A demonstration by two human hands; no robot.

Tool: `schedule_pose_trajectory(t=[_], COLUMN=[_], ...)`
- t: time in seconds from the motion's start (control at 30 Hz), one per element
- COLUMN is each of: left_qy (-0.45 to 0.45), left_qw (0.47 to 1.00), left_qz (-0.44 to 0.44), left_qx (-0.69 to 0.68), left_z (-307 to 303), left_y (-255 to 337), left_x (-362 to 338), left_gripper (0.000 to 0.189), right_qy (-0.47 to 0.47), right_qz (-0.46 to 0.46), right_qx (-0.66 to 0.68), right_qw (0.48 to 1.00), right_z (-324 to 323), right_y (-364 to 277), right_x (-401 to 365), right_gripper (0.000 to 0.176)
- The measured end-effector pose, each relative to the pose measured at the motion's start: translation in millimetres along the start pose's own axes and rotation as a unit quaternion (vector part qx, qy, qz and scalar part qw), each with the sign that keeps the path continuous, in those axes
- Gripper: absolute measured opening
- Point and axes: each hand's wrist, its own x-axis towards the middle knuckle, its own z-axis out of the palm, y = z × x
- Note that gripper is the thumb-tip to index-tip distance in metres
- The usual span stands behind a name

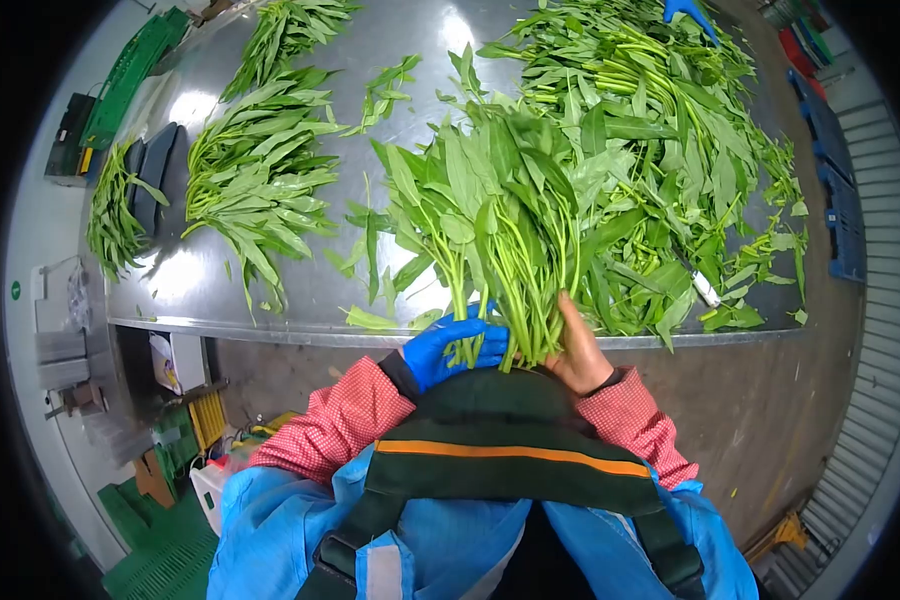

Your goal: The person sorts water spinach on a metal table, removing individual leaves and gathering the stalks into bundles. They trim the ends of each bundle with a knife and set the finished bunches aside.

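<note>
Long leafy greens that look like water spinach point(515, 215) stand in a loose bunch at the table's near edge, leaves pointing away from me. My left hand point(448, 348), in a blue glove, is closed around a smaller cluster of stems on the left side. Bare, my right hand point(578, 350) is wrapped against the right side of the bunch near the stem ends, its thumb up along the stems. The stems hide part of its fingers. A large heap of the same greens point(660, 130) spreads to the right, and a white-handled knife point(706, 290) lies in it.
Sorted bunches point(265, 165) lie on the left of the metal table point(175, 280). More greens hang beside a dark tray point(153, 175) at its left end. Something blue, like a glove point(690, 15), shows at the far right. Green crates point(135, 75) and blue pallets point(842, 215) stand around.
</note>
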Motion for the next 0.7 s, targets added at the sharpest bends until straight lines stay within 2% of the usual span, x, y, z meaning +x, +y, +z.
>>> schedule_pose_trajectory(t=[0.07,0.1,0.2,0.3,0.4,0.43,0.53,0.67,0.7], left_qy=[0.036,0.033,0.026,0.046,0.043,0.062,0.081,0.177,0.148], left_qw=[0.998,0.996,0.964,0.956,0.990,0.992,0.979,0.930,0.947], left_qz=[-0.014,-0.015,0.115,0.205,0.112,0.087,0.126,0.104,0.116], left_qx=[0.056,0.084,0.238,0.203,0.075,0.065,0.142,0.304,0.260], left_z=[8,14,-9,24,13,11,9,12,7], left_y=[0,1,-12,-4,-3,-5,-15,-12,-13], left_x=[5,6,18,-2,1,4,17,20,20], left_gripper=[0.050,0.041,0.032,0.030,0.028,0.028,0.028,0.024,0.023], right_qy=[-0.046,-0.033,0.000,-0.010,-0.062,-0.019,-0.031,0.017,0.009], right_qz=[0.001,-0.033,-0.155,-0.188,-0.007,0.022,-0.044,-0.086,-0.069], right_qx=[-0.088,-0.169,-0.308,-0.213,-0.027,-0.025,-0.079,-0.205,-0.161], right_qw=[0.995,0.984,0.939,0.959,0.998,0.999,0.995,0.975,0.984], right_z=[-4,0,8,18,-4,-3,-2,-4,-7], right_y=[3,7,11,5,4,7,15,18,15], right_x=[2,3,3,-9,8,11,15,24,23], right_gripper=[0.040,0.035,0.034,0.033,0.035,0.037,0.036,0.032,0.032])
